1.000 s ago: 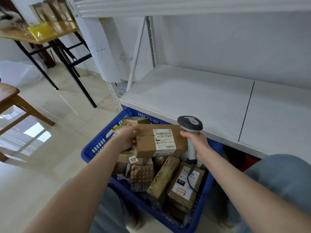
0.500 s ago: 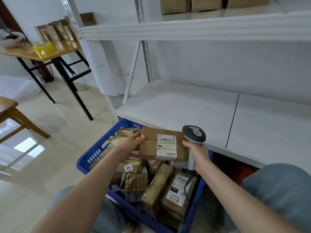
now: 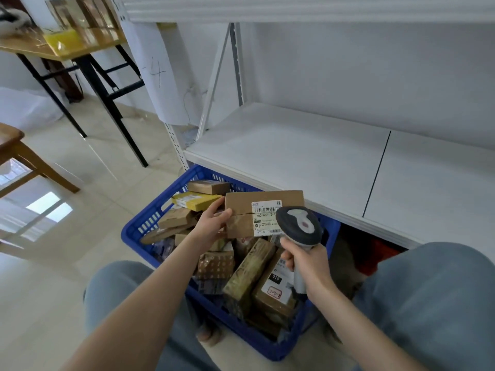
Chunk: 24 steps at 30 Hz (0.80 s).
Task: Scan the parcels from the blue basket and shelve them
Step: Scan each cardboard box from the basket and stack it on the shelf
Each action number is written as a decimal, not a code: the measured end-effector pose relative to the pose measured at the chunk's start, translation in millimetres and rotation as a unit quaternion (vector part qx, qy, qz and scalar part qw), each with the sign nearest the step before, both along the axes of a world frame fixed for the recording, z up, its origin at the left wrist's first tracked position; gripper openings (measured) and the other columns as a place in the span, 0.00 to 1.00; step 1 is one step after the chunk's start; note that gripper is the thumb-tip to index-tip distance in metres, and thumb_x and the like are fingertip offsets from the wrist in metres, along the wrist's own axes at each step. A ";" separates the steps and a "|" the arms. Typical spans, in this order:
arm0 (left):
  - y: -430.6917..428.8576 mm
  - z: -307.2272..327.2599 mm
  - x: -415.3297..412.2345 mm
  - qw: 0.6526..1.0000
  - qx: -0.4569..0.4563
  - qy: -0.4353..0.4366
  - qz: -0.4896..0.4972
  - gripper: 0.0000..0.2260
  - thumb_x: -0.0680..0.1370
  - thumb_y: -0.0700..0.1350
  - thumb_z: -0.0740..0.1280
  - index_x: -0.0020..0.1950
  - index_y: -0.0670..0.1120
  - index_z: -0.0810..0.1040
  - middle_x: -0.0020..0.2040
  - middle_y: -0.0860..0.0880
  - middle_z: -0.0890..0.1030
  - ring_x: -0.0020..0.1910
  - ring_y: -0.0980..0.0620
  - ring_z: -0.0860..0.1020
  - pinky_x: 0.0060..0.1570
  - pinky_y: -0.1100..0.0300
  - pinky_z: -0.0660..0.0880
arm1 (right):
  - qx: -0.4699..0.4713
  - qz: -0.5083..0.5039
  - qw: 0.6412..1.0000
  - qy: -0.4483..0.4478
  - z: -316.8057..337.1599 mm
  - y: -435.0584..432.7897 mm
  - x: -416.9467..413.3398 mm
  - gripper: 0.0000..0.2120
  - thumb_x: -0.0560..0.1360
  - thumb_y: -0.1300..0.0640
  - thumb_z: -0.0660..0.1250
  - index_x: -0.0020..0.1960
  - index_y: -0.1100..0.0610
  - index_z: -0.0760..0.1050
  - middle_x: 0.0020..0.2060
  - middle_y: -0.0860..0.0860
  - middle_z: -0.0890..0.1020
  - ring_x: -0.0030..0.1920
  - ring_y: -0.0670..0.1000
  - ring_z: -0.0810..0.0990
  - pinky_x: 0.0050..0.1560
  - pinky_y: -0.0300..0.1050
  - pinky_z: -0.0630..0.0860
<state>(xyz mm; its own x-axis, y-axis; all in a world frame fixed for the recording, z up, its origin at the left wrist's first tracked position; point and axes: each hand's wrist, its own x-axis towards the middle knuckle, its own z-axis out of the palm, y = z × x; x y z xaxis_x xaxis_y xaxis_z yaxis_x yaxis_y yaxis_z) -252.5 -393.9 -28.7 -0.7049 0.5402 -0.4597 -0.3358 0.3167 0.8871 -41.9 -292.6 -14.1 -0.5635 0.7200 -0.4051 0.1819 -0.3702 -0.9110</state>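
- At nine o'clock in my view a wooden stool (image 3: 16, 145) stands on the pale tiled floor. Up at ten o'clock is a table (image 3: 34, 48) on black legs, with a yellow packet (image 3: 60, 41) on its top.
- A paper sheet (image 3: 158, 73) marked "4" hangs on the rack's left upright, at eleven o'clock.
- The blue basket (image 3: 139, 226) sits on the floor at six o'clock, between the person's knees (image 3: 428, 290). Its far rim is tucked under the front edge of the white shelf (image 3: 294, 151).
- The basket is piled with parcels: a yellow one (image 3: 195, 200) at its ten o'clock corner, a long mottled one (image 3: 249, 269) near the middle, and one labelled "010" (image 3: 276, 287) at its four o'clock.
- The left hand (image 3: 211, 226) grasps the left end of a brown parcel (image 3: 241, 210), thumb on the top face and fingers curled beneath.
- The parcel is held roughly level above the pile, with its white barcode label (image 3: 265, 218) facing up, near the shelf edge.
- The scanner (image 3: 298, 227) sits at the parcel's four o'clock. From where I look, its grey head overlaps the label's lower right corner, and I can't tell whether they touch.
- The right hand (image 3: 308, 263) is clenched round the scanner's handle, over the basket's right side.
- At three o'clock the shelf board is white with a dark seam, and beneath it something red (image 3: 375, 255) shows in shadow.
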 end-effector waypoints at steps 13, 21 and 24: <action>1.8 -8.9 12.3 1.000 0.005 -0.022 0.002 0.24 0.80 0.42 0.63 0.75 0.54 0.63 0.56 0.48 0.76 0.56 0.47 0.76 0.56 0.47 0.74 | -0.009 0.010 0.999 -0.035 -0.7 -32.4 14.8 0.10 0.72 0.64 0.70 0.32 0.62 0.77 0.23 0.51 0.76 0.23 0.45 0.73 0.27 0.36 0.72; 7.3 -4.6 11.8 1.000 0.003 -0.018 0.002 0.23 0.80 0.42 0.63 0.74 0.54 0.64 0.59 0.46 0.75 0.54 0.47 0.76 0.43 0.53 0.76 | 0.013 0.034 0.998 -0.057 4.4 -28.8 16.7 0.09 0.73 0.63 0.69 0.34 0.61 0.77 0.26 0.51 0.77 0.25 0.44 0.74 0.29 0.34 0.72; 8.6 -5.3 10.1 1.000 -0.001 -0.013 0.001 0.23 0.80 0.43 0.63 0.75 0.54 0.63 0.59 0.47 0.75 0.56 0.46 0.76 0.48 0.51 0.76 | 0.027 0.036 0.997 -0.066 3.1 -27.8 15.7 0.10 0.73 0.63 0.69 0.33 0.61 0.76 0.25 0.51 0.77 0.25 0.43 0.74 0.31 0.35 0.73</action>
<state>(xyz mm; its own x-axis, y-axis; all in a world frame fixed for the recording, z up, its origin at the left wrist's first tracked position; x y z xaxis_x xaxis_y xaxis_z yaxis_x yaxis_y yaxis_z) -242.5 -385.3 -33.9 -0.6938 0.5379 -0.4789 -0.3593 0.3179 0.8774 -26.2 -320.4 -11.1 -0.5588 0.7018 -0.4418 0.3265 -0.3036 -0.8951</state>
